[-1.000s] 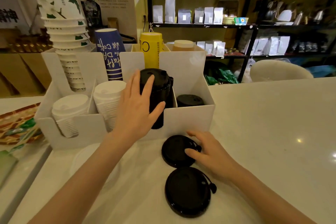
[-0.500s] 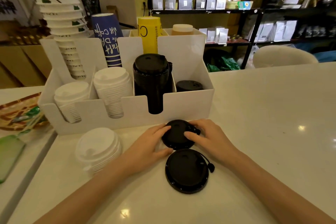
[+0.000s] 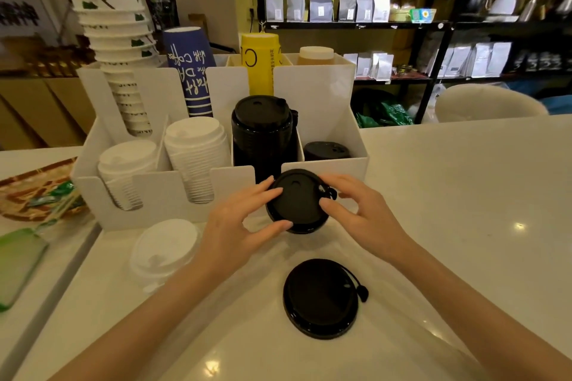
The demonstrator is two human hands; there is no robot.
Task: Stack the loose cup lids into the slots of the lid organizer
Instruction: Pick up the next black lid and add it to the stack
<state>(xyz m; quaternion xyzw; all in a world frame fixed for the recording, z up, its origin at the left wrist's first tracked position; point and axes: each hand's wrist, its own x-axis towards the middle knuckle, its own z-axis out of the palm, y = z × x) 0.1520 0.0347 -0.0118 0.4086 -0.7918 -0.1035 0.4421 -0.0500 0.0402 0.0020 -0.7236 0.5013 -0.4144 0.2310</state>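
Note:
A small black lid (image 3: pixel 297 199) is held up off the counter, tilted, just in front of the white lid organizer (image 3: pixel 325 175). My left hand (image 3: pixel 238 226) grips its left rim and my right hand (image 3: pixel 356 210) pinches its right rim near the plug tab. A larger black lid (image 3: pixel 320 297) lies flat on the counter nearer me. A short pile of white lids (image 3: pixel 164 249) sits loose at the left. The organizer's slots hold two white lid stacks (image 3: pixel 198 151), a tall black lid stack (image 3: pixel 263 130) and a low black stack (image 3: pixel 326 150).
Paper cup stacks, white-green (image 3: pixel 119 49), blue (image 3: pixel 190 68) and yellow (image 3: pixel 260 62), stand behind the organizer. A woven tray (image 3: pixel 34 192) and a green item (image 3: pixel 17 260) lie on the lower counter at left. White counter (image 3: pixel 464 210) stretches to the right.
My left hand left the tall black stack and came down to the small black lid. Both hands have lifted that lid off the counter toward the organizer.

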